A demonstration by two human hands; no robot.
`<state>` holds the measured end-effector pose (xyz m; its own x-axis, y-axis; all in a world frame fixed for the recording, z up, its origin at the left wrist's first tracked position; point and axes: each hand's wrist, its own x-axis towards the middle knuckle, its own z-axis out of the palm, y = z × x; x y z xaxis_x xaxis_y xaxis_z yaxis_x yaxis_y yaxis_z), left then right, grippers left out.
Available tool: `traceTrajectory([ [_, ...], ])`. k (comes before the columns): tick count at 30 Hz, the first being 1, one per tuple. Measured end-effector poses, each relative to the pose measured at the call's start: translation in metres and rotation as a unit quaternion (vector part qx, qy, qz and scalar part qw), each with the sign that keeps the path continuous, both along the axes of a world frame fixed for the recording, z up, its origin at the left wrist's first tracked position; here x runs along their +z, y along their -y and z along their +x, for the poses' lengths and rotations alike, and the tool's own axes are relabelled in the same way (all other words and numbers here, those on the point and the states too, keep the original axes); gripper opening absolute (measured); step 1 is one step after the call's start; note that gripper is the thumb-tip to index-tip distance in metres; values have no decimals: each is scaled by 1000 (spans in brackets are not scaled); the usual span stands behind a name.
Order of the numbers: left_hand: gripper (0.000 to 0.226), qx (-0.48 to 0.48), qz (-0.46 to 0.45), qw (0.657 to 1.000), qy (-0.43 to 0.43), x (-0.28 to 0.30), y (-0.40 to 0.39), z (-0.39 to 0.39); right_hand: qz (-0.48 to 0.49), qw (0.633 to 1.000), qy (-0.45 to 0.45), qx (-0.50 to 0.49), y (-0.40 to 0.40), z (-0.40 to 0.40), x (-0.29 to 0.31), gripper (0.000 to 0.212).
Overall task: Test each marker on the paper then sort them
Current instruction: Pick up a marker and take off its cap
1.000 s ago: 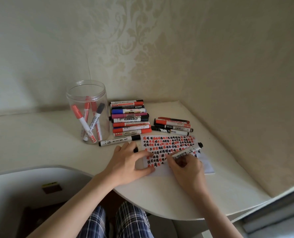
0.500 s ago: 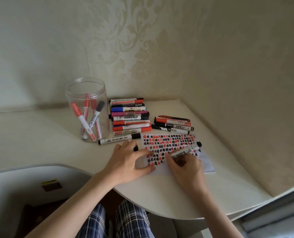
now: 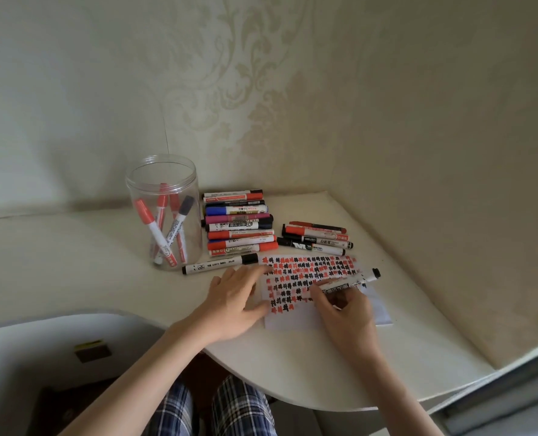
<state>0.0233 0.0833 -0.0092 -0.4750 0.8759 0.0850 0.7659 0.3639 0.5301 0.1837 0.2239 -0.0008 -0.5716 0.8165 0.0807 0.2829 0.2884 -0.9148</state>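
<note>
A white paper covered with rows of red and black marks lies on the desk. My right hand grips a white marker with a black end, its tip down on the paper. My left hand lies flat with spread fingers, pressing the paper's left edge. A stack of markers lies behind the paper. A smaller group of markers lies to its right. One black-capped marker lies alone by my left hand.
A clear plastic jar with several red and black markers stands at the back left. The cream desk curves inward toward my lap, and its right edge falls off near the wall. Patterned walls close the corner.
My right hand with the marker has shifted slightly on the paper, and the view has tilted a little. My left hand stays flat on the paper's edge.
</note>
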Motion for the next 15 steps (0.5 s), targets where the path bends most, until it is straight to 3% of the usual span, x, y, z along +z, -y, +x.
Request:
traceTrajectory([
  [3, 33, 12, 14, 988, 155, 12, 5, 0, -63, 994, -74, 53, 3, 1, 16, 7],
  [8, 27, -11, 105, 972, 211, 16, 12, 8, -164, 971, -145, 96, 14, -8, 27, 16],
  [15, 31, 42, 213, 936, 278, 16, 20, 7, -181, 968, -149, 87, 24, -18, 27, 19],
])
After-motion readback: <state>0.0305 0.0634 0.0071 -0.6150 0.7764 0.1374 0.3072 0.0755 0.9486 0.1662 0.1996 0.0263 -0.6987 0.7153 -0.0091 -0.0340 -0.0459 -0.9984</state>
